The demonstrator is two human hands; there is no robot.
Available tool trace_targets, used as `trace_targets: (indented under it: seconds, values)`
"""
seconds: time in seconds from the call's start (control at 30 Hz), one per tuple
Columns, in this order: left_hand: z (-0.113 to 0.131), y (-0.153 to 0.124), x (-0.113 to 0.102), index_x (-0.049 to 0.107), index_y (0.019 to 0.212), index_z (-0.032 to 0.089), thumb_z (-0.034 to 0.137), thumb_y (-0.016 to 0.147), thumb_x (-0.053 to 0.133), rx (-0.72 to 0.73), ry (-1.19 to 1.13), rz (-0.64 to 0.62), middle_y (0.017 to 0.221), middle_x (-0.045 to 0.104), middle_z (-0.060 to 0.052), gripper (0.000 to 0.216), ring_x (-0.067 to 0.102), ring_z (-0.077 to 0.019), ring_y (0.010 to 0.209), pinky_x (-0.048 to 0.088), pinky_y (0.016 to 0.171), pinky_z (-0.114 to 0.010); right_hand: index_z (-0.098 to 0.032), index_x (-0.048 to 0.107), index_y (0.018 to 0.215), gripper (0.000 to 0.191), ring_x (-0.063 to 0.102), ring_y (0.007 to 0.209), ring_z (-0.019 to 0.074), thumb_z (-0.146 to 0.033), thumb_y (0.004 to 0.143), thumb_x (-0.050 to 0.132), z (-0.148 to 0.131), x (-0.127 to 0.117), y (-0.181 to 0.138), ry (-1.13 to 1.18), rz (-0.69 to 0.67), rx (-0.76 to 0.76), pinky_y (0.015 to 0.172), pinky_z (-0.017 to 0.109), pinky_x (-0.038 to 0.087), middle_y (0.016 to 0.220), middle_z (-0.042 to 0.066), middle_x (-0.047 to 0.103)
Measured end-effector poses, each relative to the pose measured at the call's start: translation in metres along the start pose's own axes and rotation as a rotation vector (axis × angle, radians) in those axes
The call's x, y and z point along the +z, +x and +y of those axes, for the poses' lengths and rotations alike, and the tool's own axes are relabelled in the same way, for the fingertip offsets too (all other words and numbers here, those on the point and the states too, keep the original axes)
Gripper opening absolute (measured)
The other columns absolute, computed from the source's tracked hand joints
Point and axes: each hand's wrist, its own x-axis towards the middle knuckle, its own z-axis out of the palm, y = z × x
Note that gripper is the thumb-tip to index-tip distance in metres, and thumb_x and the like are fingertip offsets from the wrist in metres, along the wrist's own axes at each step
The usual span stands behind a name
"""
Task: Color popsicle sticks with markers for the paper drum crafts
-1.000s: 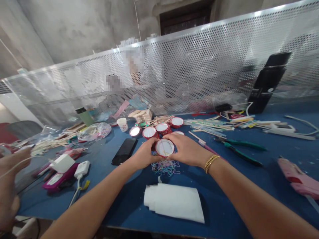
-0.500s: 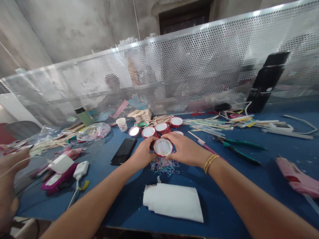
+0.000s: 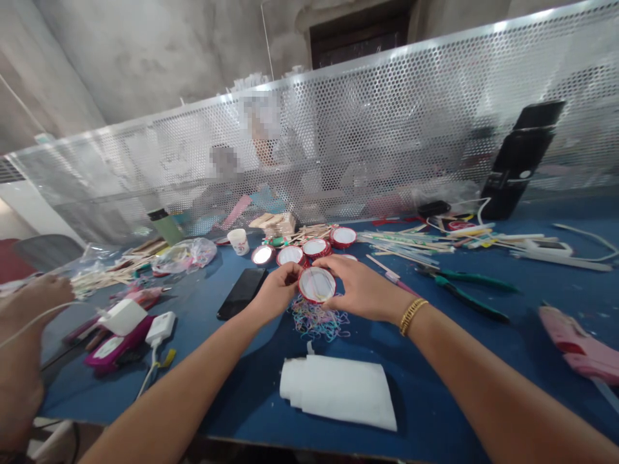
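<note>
While the right hand (image 3: 362, 290) grips a red-rimmed white disc (image 3: 316, 285) from three o'clock, the left hand (image 3: 273, 293) bunches its fingertips at the ten-o'clock edge; whether they pinch cannot be told. Multicoloured bands (image 3: 322, 323) lie toward six o'clock, similar discs (image 3: 314, 247) toward twelve.

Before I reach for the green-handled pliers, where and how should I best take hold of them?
I would grip both green handles, coming from the right with your right hand, once it lets go of the red-rimmed disc. The pliers lie with their handles spreading apart towards the right.
</note>
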Motion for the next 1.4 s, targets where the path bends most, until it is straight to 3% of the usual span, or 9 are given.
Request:
trace_targets:
  seconds: [0.1, 0.2, 0.37, 0.47, 0.63, 0.83, 1.07, 1.2, 1.4]
  values:
    - [0.002, -0.001, 0.003, 0.053, 0.077, 0.018, 0.027, 0.07, 0.068, -0.117, -0.125, -0.016, 0.07, 0.055, 0.004, 0.019, 0.048, -0.0098, 0.063, 0.039, 0.062, -0.024, -0.02, 0.056, 0.126, 0.063, 0.056, 0.119, 0.0257, -0.024, 0.068, 0.079, 0.001, -0.002, 0.0, 0.011, 0.002, 0.002, 0.102, 0.042, 0.044, 0.128, 0.01, 0.061]
    - [0.002, -0.001, 0.004, 0.055, 0.082, 0.019, 0.033, 0.073, 0.068, -0.168, -0.103, 0.057, 0.074, 0.057, 0.002, 0.022, 0.051, -0.0104, 0.065, 0.041, 0.064, -0.024, -0.018, 0.055, 0.127, 0.063, 0.055, 0.122, 0.0262, -0.025, 0.069, 0.079, 0.004, -0.003, 0.0, -0.015, 0.009, 0.021, 0.104, 0.043, 0.043, 0.131, 0.012, 0.059]
    - [-0.001, 0.002, -0.002, 0.057, 0.096, 0.02, 0.032, 0.08, 0.062, -0.136, -0.016, 0.238, 0.082, 0.063, 0.0, 0.021, 0.057, -0.0133, 0.073, 0.043, 0.065, -0.025, -0.02, 0.054, 0.128, 0.064, 0.054, 0.123, 0.0269, -0.025, 0.07, 0.078, 0.007, -0.002, 0.0, -0.012, 0.015, 0.009, 0.104, 0.045, 0.042, 0.132, 0.012, 0.059]
    - [-0.001, 0.003, -0.006, 0.061, 0.096, 0.019, 0.033, 0.082, 0.063, -0.006, 0.059, 0.274, 0.085, 0.064, -0.001, 0.02, 0.057, -0.014, 0.076, 0.046, 0.07, -0.027, -0.021, 0.053, 0.129, 0.064, 0.053, 0.125, 0.028, -0.024, 0.07, 0.077, 0.006, -0.001, 0.0, -0.04, 0.019, 0.009, 0.105, 0.046, 0.042, 0.134, 0.013, 0.057]
    - [0.005, 0.0, -0.007, 0.067, 0.093, 0.019, 0.034, 0.083, 0.065, 0.182, 0.23, 0.254, 0.094, 0.068, -0.003, 0.018, 0.06, -0.0164, 0.084, 0.047, 0.079, -0.03, -0.02, 0.053, 0.128, 0.06, 0.053, 0.124, 0.0296, -0.022, 0.072, 0.074, 0.006, -0.001, 0.0, -0.118, 0.017, -0.005, 0.104, 0.048, 0.044, 0.132, 0.014, 0.058]
    - [0.002, 0.001, -0.006, 0.069, 0.081, 0.017, 0.035, 0.078, 0.069, 0.066, 0.144, 0.223, 0.074, 0.067, -0.001, 0.018, 0.057, -0.0145, 0.068, 0.045, 0.067, -0.028, -0.018, 0.053, 0.13, 0.061, 0.053, 0.125, 0.0302, -0.021, 0.073, 0.074, 0.007, 0.001, 0.0, -0.144, 0.019, 0.029, 0.104, 0.049, 0.044, 0.134, 0.015, 0.056]
    - [0.004, -0.002, -0.006, 0.072, 0.097, 0.018, 0.031, 0.077, 0.072, 0.121, 0.141, 0.099, 0.095, 0.073, -0.007, 0.024, 0.065, -0.018, 0.085, 0.052, 0.082, -0.036, -0.018, 0.053, 0.128, 0.061, 0.054, 0.123, 0.0297, -0.025, 0.072, 0.076, 0.01, -0.003, 0.0, -0.136, 0.028, 0.054, 0.104, 0.047, 0.043, 0.131, 0.015, 0.058]
    - [0.011, -0.003, -0.009, 0.068, 0.109, 0.019, 0.026, 0.074, 0.074, 0.176, 0.2, -0.045, 0.106, 0.072, -0.008, 0.036, 0.065, -0.0193, 0.094, 0.054, 0.08, -0.034, -0.019, 0.055, 0.126, 0.059, 0.057, 0.117, 0.0296, -0.028, 0.071, 0.077, 0.013, -0.005, 0.0, -0.13, 0.033, 0.078, 0.1, 0.047, 0.045, 0.128, 0.013, 0.06]
    - [0.014, -0.004, -0.009, 0.068, 0.11, 0.02, 0.027, 0.072, 0.076, 0.204, 0.252, -0.047, 0.109, 0.07, -0.009, 0.039, 0.065, -0.0208, 0.097, 0.055, 0.078, -0.035, -0.02, 0.057, 0.123, 0.057, 0.058, 0.114, 0.0292, -0.029, 0.071, 0.077, 0.012, -0.004, 0.0, -0.144, 0.033, 0.066, 0.098, 0.046, 0.046, 0.126, 0.012, 0.061]
